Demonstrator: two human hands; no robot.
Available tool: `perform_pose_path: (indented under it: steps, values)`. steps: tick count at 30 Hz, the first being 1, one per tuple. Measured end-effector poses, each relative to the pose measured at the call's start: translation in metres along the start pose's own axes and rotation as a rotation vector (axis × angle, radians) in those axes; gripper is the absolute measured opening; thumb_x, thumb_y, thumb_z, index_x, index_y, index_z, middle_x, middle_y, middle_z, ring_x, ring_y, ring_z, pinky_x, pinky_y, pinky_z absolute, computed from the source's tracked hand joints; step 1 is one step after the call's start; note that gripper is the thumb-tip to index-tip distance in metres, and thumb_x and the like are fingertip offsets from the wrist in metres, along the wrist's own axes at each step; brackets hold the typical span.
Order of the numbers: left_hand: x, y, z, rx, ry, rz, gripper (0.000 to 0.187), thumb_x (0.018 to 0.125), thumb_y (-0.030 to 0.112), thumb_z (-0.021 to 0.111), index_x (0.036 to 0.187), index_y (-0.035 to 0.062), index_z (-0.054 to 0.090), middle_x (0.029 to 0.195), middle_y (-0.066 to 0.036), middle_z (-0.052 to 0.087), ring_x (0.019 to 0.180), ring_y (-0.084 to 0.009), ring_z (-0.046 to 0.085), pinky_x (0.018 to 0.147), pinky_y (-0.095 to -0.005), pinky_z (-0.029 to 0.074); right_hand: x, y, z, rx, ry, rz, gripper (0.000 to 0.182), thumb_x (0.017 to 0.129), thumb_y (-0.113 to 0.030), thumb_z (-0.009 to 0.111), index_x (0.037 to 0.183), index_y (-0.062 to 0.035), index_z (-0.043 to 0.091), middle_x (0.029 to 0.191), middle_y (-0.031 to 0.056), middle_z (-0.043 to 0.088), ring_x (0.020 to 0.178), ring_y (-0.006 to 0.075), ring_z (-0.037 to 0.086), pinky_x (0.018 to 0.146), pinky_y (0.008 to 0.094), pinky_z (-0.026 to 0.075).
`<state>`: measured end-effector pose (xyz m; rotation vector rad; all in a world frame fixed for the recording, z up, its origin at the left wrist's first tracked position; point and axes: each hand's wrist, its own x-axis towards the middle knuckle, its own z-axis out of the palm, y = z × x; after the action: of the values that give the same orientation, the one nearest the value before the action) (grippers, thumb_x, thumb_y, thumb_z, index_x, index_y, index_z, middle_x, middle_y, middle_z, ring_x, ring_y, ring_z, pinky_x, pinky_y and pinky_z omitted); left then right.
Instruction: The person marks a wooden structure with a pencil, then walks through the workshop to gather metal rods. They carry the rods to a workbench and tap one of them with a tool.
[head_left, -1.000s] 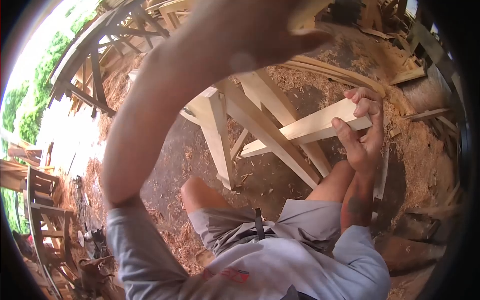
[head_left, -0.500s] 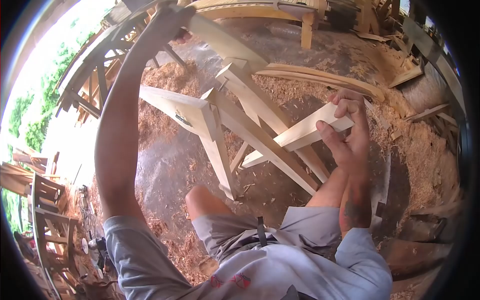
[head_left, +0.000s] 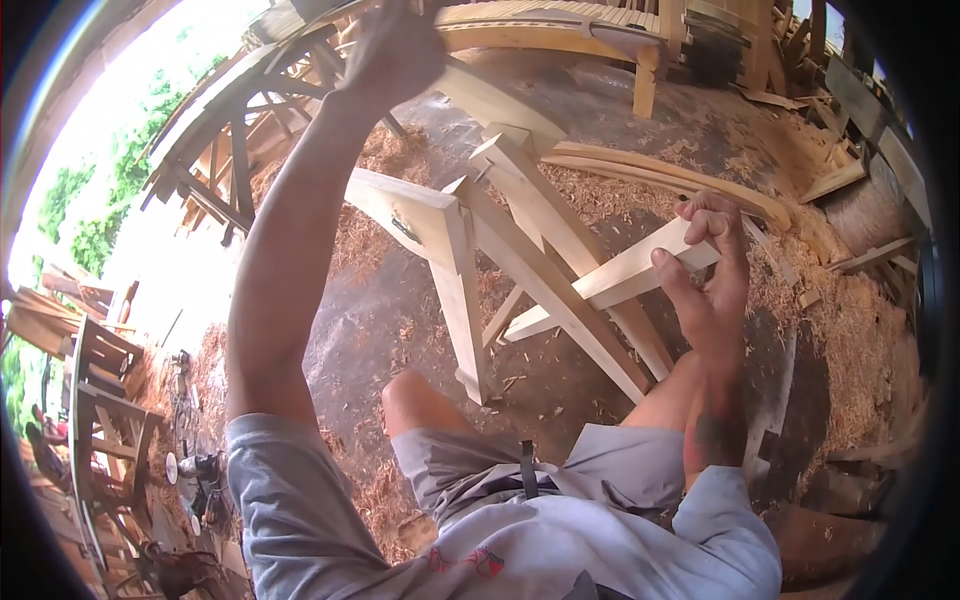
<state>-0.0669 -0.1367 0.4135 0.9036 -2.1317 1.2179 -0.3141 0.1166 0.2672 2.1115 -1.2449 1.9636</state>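
Observation:
A pale wooden frame (head_left: 540, 275) of joined, slanting pieces stands on the floor in front of my knees. My right hand (head_left: 712, 275) grips the end of a pale wooden bar (head_left: 640, 268), which crosses the slanting legs of the frame. My left hand (head_left: 400, 50) is raised at the top of the view, above the far end of a wide wooden board (head_left: 495, 98). Its fingers are blurred and partly cut off, so what they hold cannot be made out. A small dark metal piece (head_left: 405, 228) sits on the frame's left board.
Wood shavings (head_left: 850, 350) cover much of the floor (head_left: 350, 330). Curved wooden strips (head_left: 680, 180) lie behind the frame. A slatted bench (head_left: 560, 35) stands at the back. Chair-like frames (head_left: 100, 430) and a power tool (head_left: 200, 475) are at the left.
My left hand has moved up and to the right, and more of it has blurred. The whole scene has shifted slightly right. My right hand still grips the bar.

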Motion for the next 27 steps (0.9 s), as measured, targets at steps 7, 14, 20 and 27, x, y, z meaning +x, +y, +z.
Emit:
perform_pose_path:
  steps: [7, 14, 20, 27]
  values:
    - [0.015, 0.003, 0.028, -0.160, -0.417, 0.047, 0.042, 0.093, 0.038, 0.047, 0.075, 0.0064, 0.068, 0.066, -0.014, 0.063, 0.079, -0.0298, 0.064, 0.078, -0.0461, 0.048, 0.002, 0.001, -0.002, 0.039, -0.024, -0.026, 0.027, 0.075, 0.004, 0.064, 0.095, -0.0075, 0.049, 0.103, 0.0093, 0.049, 0.094, 0.0186, 0.050, 0.085, 0.0304, 0.042]
    - [0.001, -0.024, 0.074, -0.199, -0.316, 0.233, 0.015, 0.082, 0.023, 0.054, 0.086, 0.0106, 0.063, 0.074, -0.013, 0.060, 0.075, -0.0306, 0.062, 0.065, -0.0435, 0.049, -0.001, 0.003, -0.003, 0.023, -0.023, -0.009, 0.027, 0.074, 0.004, 0.064, 0.096, -0.0058, 0.051, 0.103, 0.0100, 0.051, 0.094, 0.0196, 0.053, 0.085, 0.0284, 0.043]
    - [0.001, -0.031, 0.077, -0.287, -0.558, 0.026, 0.038, 0.086, 0.038, 0.047, 0.089, 0.0058, 0.067, 0.087, -0.018, 0.066, 0.086, -0.0335, 0.065, 0.081, -0.0435, 0.049, 0.000, 0.001, -0.003, 0.012, -0.003, -0.009, 0.029, 0.072, 0.004, 0.063, 0.096, -0.0051, 0.051, 0.102, 0.0119, 0.052, 0.096, 0.0247, 0.054, 0.087, 0.0332, 0.044]
    - [-0.013, -0.042, 0.091, -0.177, -0.421, 0.334, 0.018, 0.089, 0.021, 0.048, 0.096, 0.0116, 0.062, 0.088, -0.015, 0.063, 0.087, -0.0320, 0.063, 0.076, -0.0431, 0.050, 0.003, 0.004, -0.002, 0.025, 0.010, -0.052, 0.031, 0.066, 0.009, 0.063, 0.092, -0.0043, 0.052, 0.101, 0.0126, 0.052, 0.093, 0.0263, 0.054, 0.085, 0.0343, 0.044]
